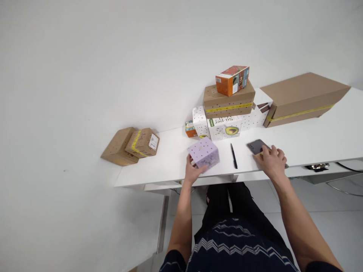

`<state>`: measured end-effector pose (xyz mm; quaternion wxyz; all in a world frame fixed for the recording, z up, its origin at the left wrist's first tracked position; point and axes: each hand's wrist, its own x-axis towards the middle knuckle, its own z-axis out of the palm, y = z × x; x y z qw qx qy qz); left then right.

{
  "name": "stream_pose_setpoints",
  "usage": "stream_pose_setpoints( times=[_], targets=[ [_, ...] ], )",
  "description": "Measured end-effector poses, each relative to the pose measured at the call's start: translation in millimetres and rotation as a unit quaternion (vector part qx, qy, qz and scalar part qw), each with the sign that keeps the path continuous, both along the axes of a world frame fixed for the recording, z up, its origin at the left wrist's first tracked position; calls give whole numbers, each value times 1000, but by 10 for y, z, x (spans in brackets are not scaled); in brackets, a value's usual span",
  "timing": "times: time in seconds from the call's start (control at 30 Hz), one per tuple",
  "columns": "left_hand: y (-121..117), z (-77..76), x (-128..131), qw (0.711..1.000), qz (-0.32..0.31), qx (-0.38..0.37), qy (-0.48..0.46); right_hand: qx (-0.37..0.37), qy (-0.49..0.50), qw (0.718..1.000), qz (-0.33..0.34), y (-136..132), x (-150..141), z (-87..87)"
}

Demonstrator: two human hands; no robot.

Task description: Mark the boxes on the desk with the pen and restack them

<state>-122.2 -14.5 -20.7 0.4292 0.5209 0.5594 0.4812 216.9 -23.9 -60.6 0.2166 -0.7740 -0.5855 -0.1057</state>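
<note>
A light purple box (pixel 208 158) with dark dots on top stands at the front part of the white table. My left hand (pixel 193 169) grips its left side, thumb on the front and fingers around the side. Flat on the table lies a dark smartphone (pixel 257 146), camera lenses facing up. Over its near right part is my right hand (pixel 271 162), fingers curled around the phone's edges and hiding much of it. Between both hands rests a black pen (pixel 234 155), touched by neither.
Behind the purple box stand white printed boxes (pixel 224 128), with a taped cardboard box (pixel 229 100) and an orange box (pixel 232 80) stacked above. A long carton (pixel 303 98) is at right, two brown cartons (pixel 141 143) at left. The white table (pixel 167 162) meets the wall.
</note>
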Motion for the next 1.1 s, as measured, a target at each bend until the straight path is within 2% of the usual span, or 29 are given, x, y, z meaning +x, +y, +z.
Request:
stream_pose_setpoints(
  times=[0.1, 0.2, 0.3, 0.37, 0.43, 0.5, 0.63, 0.73, 0.8, 0.87, 0.97, 1.03, 1.1],
  targets=[
    [111, 71, -175, 988, 151, 26, 2, 105, 37, 993, 44, -45, -114, 38],
    [411, 250, -315, 957, 281, 61, -29, 181, 117, 970, 114, -137, -343, 52],
    [855, 507, -356, 933, 339, 118, -21, 189, 198, 952, 138, -195, -563, -18],
    [1166, 662, -313, 929, 342, 138, 13, 191, 234, 945, 125, -185, -645, -88],
    [1437, 763, -217, 928, 350, 105, 69, 192, 250, 942, 115, -150, -671, -146],
    [1641, 797, -80, 927, 350, 57, 125, 187, 251, 942, 122, -117, -662, -181],
    [1840, 714, 186, 936, 297, 43, 186, 179, 241, 946, 120, -108, -625, -214],
    [1850, 614, 202, 955, 227, 64, 179, 179, 228, 950, 118, -123, -606, -239],
    [1804, 574, 53, 956, 201, 96, 192, 187, 219, 950, 118, -128, -595, -248],
    [1720, 574, -238, 935, 218, 139, 245, 196, 211, 950, 120, -127, -589, -246],
    [1547, 655, -885, 861, 312, 164, 366, 205, 209, 948, 123, -122, -591, -231],
    [1427, 738, -1367, 810, 375, 131, 431, 211, 205, 948, 122, -120, -599, -227],
    [1318, 803, -1798, 766, 450, 60, 454, 216, 199, 949, 119, -117, -607, -233]
  ],
)
